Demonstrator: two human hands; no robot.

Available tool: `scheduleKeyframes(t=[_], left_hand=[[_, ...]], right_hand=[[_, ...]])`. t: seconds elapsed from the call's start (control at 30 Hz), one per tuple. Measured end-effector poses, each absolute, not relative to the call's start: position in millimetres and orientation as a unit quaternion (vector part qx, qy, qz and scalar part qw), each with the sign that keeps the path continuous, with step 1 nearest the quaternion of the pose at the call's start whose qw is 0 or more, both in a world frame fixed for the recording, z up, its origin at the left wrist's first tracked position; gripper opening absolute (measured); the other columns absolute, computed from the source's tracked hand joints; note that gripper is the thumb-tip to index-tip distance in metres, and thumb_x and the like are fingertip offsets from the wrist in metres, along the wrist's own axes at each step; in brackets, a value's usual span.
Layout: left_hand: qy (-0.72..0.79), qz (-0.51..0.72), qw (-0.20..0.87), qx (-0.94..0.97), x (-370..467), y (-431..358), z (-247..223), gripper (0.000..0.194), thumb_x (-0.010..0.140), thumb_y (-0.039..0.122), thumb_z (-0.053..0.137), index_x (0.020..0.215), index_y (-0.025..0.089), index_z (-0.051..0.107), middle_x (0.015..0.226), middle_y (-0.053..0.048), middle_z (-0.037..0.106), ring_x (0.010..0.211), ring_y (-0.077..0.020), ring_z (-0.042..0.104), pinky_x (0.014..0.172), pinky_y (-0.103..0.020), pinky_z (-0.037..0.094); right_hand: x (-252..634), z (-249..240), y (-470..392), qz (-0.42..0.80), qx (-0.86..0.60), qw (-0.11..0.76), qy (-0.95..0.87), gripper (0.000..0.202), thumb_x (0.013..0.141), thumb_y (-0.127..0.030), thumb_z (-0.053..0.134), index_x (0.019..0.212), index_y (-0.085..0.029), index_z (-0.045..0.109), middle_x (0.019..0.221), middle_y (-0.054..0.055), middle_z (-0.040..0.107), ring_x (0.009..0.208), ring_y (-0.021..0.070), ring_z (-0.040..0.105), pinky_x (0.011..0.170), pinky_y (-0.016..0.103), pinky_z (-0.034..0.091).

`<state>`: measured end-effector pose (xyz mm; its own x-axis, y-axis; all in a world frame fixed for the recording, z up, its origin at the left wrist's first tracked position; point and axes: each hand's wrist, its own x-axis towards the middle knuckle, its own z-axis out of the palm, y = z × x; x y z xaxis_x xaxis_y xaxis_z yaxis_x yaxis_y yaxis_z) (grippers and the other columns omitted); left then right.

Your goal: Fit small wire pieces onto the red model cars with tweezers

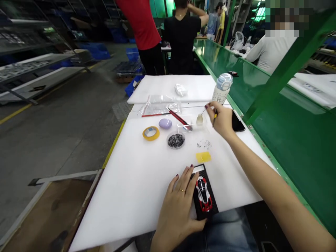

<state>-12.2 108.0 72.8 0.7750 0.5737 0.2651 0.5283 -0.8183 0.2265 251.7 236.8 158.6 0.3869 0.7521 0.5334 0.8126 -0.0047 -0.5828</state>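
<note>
My left hand (178, 203) lies over the left side of a black base (211, 196) bearing a red, white and black model car (203, 192). Its fingers reach the far end and the thumb presses the near edge. My right hand (219, 117) pinches a thin metal rod (203, 111) whose lower end meets a small bottle with yellowish contents (200, 119). A yellow-and-black tool (215, 117), its kind unclear, also sticks out from under that hand's fingers. Between the hands lie a yellow film piece (203, 156) and scattered tiny dark slivers (204, 144).
A round dish of black slivers (175, 140), yellow tape roll (151, 133), purple egg-shaped object (165, 123), red-and-black pen-like tools (180, 119) and plastic bag (160, 105) lie on the white table. A bottle (222, 89) and phone (238, 121) stand right. Several people are beyond.
</note>
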Motion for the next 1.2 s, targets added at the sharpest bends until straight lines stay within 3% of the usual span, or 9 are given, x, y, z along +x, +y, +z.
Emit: scheduleKeyframes(t=[0.13, 0.23, 0.37, 0.5, 0.63, 0.7, 0.97, 1.07, 1.2], left_hand=[[0.274, 0.200, 0.003, 0.941, -13, 111, 67, 0.109, 0.058, 0.054, 0.079, 0.150, 0.014, 0.038, 0.155, -0.020, 0.052, 0.137, -0.0358, 0.055, 0.105, -0.049, 0.043], [0.255, 0.216, -0.026, 0.942, -14, 115, 62, 0.107, 0.056, 0.052, 0.078, 0.149, 0.012, 0.041, 0.152, -0.020, 0.055, 0.135, -0.0356, 0.056, 0.104, -0.046, 0.042], [0.267, 0.216, 0.005, 0.939, -16, 114, 59, 0.112, 0.055, 0.053, 0.079, 0.151, 0.015, 0.037, 0.154, -0.020, 0.052, 0.137, -0.0386, 0.054, 0.106, -0.049, 0.043], [0.295, 0.168, 0.108, 0.934, -17, 110, 66, 0.122, 0.055, 0.055, 0.084, 0.158, 0.019, 0.028, 0.163, -0.020, 0.041, 0.147, -0.0451, 0.042, 0.112, -0.058, 0.043], [0.309, 0.144, 0.185, 0.922, -17, 109, 76, 0.129, 0.056, 0.059, 0.086, 0.161, 0.018, 0.023, 0.166, -0.021, 0.033, 0.152, -0.0466, 0.032, 0.119, -0.065, 0.037], [0.307, 0.139, 0.207, 0.918, -17, 110, 79, 0.129, 0.059, 0.060, 0.086, 0.161, 0.016, 0.021, 0.167, -0.022, 0.031, 0.153, -0.0466, 0.030, 0.120, -0.068, 0.035], [0.300, 0.162, 0.299, 0.891, -15, 111, 89, 0.124, 0.058, 0.050, 0.084, 0.160, 0.021, 0.019, 0.167, -0.018, 0.031, 0.156, -0.0456, 0.023, 0.123, -0.070, 0.030], [0.298, 0.181, 0.322, 0.880, -15, 111, 88, 0.117, 0.065, 0.068, 0.078, 0.159, 0.024, 0.024, 0.165, -0.017, 0.035, 0.155, -0.0448, 0.027, 0.124, -0.068, 0.030], [0.300, 0.213, 0.337, 0.866, -12, 112, 83, 0.112, 0.073, 0.091, 0.053, 0.158, 0.022, 0.031, 0.161, -0.017, 0.040, 0.151, -0.0435, 0.037, 0.125, -0.065, 0.029]], right_hand=[[242, 148, 225, 0.004, -0.723, 0.419, -0.550, 0.022, 0.090, -0.036, 0.070, 0.105, -0.020, 0.070, 0.067, 0.002, 0.066, 0.064, 0.0209, 0.061, 0.062, 0.029, 0.034], [239, 140, 200, 0.032, -0.698, 0.436, -0.568, 0.031, 0.092, -0.043, 0.066, 0.113, -0.019, 0.067, 0.072, 0.003, 0.070, 0.063, 0.0187, 0.061, 0.062, 0.028, 0.037], [248, 134, 166, 0.162, -0.619, 0.463, -0.614, 0.049, 0.100, -0.061, 0.044, 0.106, -0.019, 0.069, 0.064, 0.001, 0.069, 0.054, 0.0141, 0.058, 0.059, 0.026, 0.043], [264, 127, 153, 0.317, -0.556, 0.552, -0.535, 0.078, 0.096, -0.080, 0.026, 0.107, -0.017, 0.071, 0.062, 0.004, 0.067, 0.056, 0.0151, 0.054, 0.059, 0.029, 0.047], [266, 113, 159, 0.336, -0.576, 0.549, -0.503, 0.062, 0.081, -0.076, 0.066, 0.105, -0.020, 0.071, 0.087, 0.007, 0.074, 0.078, 0.0178, 0.066, 0.076, 0.034, 0.054], [264, 107, 163, 0.352, -0.585, 0.537, -0.495, 0.059, 0.072, -0.071, 0.078, 0.101, -0.019, 0.071, 0.088, 0.007, 0.074, 0.080, 0.0195, 0.067, 0.076, 0.036, 0.055], [262, 100, 170, 0.360, -0.636, 0.506, -0.458, 0.048, 0.075, -0.062, 0.075, 0.081, -0.015, 0.068, 0.066, 0.005, 0.067, 0.059, 0.0132, 0.055, 0.057, 0.029, 0.042], [259, 97, 174, 0.350, -0.652, 0.498, -0.453, 0.039, 0.073, -0.052, 0.078, 0.081, -0.016, 0.065, 0.064, 0.003, 0.067, 0.059, 0.0133, 0.055, 0.058, 0.029, 0.041], [253, 93, 179, 0.312, -0.657, 0.491, -0.479, 0.031, 0.076, -0.046, 0.074, 0.082, -0.020, 0.059, 0.069, 0.003, 0.068, 0.063, 0.0147, 0.057, 0.061, 0.031, 0.044]])
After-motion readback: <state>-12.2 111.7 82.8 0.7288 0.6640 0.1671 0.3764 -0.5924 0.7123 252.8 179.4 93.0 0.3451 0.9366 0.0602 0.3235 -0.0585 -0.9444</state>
